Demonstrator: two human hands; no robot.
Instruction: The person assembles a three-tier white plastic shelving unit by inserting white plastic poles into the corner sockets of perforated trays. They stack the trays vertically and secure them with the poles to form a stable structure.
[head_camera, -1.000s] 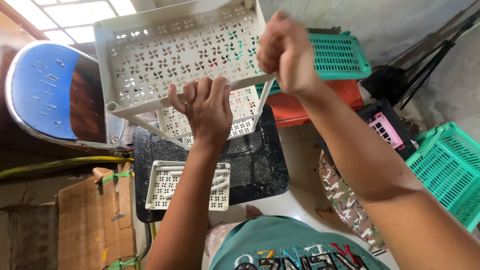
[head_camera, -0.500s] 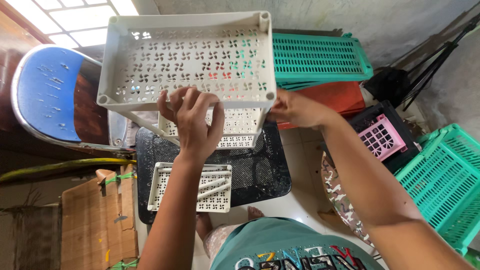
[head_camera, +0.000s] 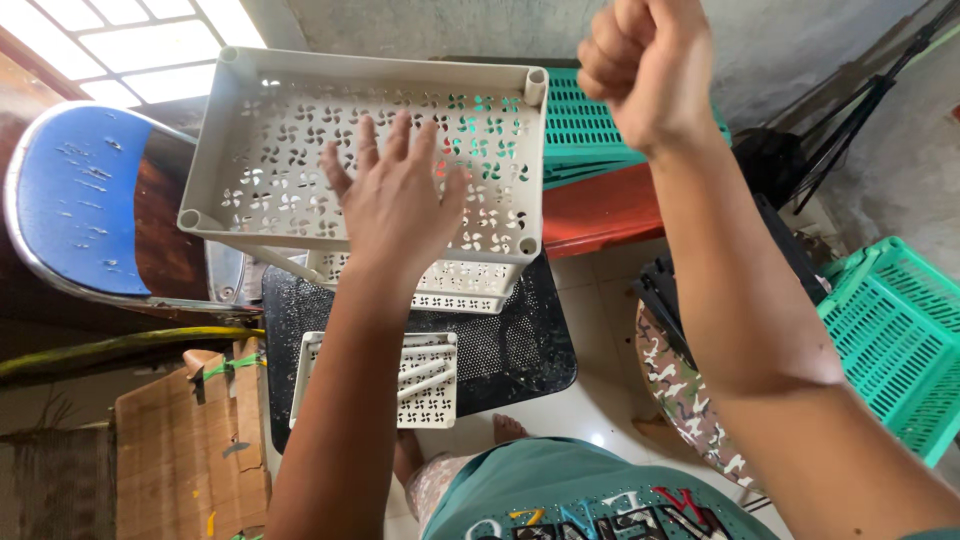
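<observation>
The left hand (head_camera: 395, 195) is spread open, fingers splayed, over the floor of the white perforated tray (head_camera: 300, 150), which sits top-most on a rack above a black mesh surface (head_camera: 520, 345); contact with the tray appears likely but cannot be confirmed from this angle. The right hand (head_camera: 650, 70) is clenched into a fist, raised to the right of the tray and gripping nothing visible. A smaller white tray (head_camera: 425, 385) lies nearer on the black mesh, with green crates (head_camera: 890, 335) at right.

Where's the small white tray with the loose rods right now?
In the head view, the small white tray lies low and left on the black mesh seat, below the stacked white shelf.
</observation>
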